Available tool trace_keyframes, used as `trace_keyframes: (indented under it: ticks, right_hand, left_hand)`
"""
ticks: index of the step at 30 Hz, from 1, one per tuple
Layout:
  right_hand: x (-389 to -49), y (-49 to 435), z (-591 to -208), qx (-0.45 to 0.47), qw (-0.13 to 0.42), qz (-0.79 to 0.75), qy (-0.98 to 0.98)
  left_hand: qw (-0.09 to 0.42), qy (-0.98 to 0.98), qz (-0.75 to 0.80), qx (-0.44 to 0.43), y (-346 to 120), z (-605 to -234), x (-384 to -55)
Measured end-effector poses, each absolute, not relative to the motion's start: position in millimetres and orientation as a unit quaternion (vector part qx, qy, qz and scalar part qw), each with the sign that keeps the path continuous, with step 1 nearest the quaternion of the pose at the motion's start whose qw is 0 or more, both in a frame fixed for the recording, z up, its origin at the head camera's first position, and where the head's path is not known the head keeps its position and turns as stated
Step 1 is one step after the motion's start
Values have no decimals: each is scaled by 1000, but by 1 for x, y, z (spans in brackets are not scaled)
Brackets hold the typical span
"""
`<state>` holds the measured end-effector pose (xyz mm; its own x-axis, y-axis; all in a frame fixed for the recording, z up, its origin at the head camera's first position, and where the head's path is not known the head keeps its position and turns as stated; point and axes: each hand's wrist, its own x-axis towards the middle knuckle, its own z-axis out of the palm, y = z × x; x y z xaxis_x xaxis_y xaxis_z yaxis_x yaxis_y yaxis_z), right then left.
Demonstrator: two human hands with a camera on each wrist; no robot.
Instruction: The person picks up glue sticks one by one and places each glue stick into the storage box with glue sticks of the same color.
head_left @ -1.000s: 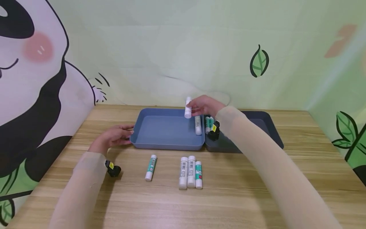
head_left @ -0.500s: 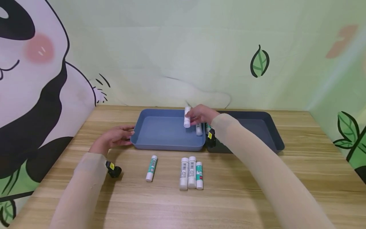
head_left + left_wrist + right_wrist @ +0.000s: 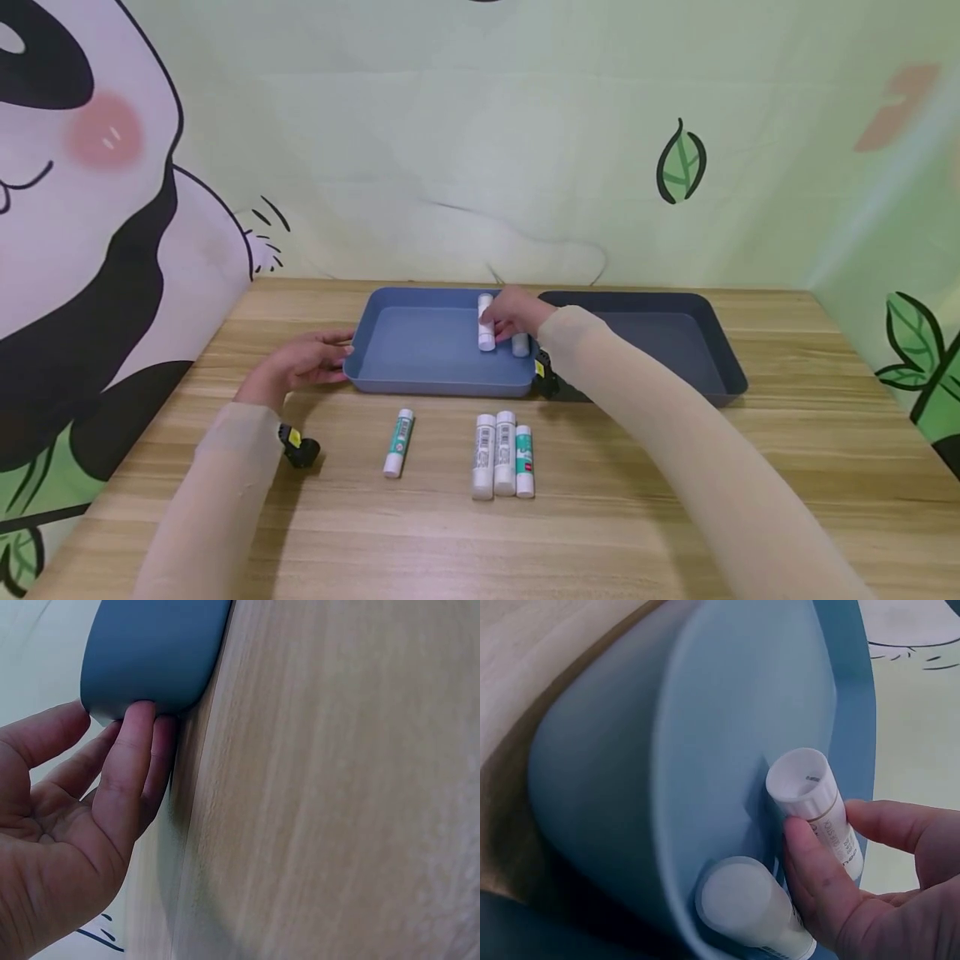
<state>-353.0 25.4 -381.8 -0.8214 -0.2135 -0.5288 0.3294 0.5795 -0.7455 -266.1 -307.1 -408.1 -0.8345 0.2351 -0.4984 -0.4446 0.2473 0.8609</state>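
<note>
My right hand point(image 3: 517, 310) pinches a white glue stick point(image 3: 486, 335) between thumb and fingers, low inside the blue tray point(image 3: 416, 350). In the right wrist view the hollow white end of this glue stick point(image 3: 802, 780) faces the camera; whether its far end touches the tray floor I cannot tell. Beside it, against the tray's right wall, lies another white glue stick point(image 3: 739, 896), partly hidden by the hand in the head view. At the tray's left end, my left hand point(image 3: 307, 360) rests extended fingertips point(image 3: 139, 712) against the outer wall.
A dark tray point(image 3: 667, 346) adjoins the blue one on the right; my forearm hides part of it. In front lie two large white glue sticks point(image 3: 483, 458) with a smaller green-and-white one point(image 3: 524, 462) alongside. Another green-and-white glue stick point(image 3: 399, 443) lies apart, leftward.
My right hand has lowered the glue stick from above the blue tray's back edge down into the tray, moving slightly left and nearer. The left hand has stayed at the tray's end.
</note>
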Motion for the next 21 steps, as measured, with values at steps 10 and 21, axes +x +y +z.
trace_keyframes:
  ticks: [10,21]
  right_hand:
    - [-384,22,-419,1,250,-421,872]
    - [-344,24,-373,-27,229,-361,904]
  left_hand:
    - [275,742,607,-74,-306,-406,-267]
    - [275,745,605,-55,-305,-408,-265]
